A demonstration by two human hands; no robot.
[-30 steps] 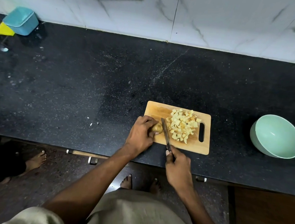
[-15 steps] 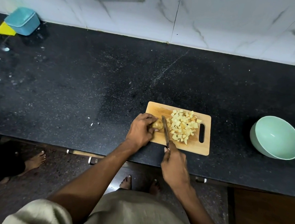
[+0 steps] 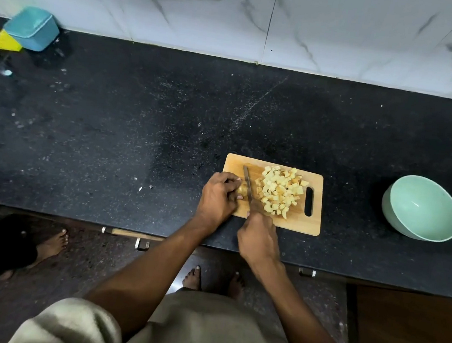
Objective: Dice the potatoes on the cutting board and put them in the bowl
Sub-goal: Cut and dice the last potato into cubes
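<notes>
One cutting board [image 3: 292,221], one knife [image 3: 247,183], one bowl [image 3: 423,210], one potato piece [image 3: 242,190], one heap of dice [image 3: 279,191], two hands.

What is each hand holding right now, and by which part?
Left hand grips the uncut potato end from its left side. Right hand grips the knife by its handle.

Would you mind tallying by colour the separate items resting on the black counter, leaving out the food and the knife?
Wooden tan: 1, the cutting board
Mint green: 1, the bowl
Teal blue: 1, the container
Yellow: 1, the sponge-like block
Total: 4
</notes>
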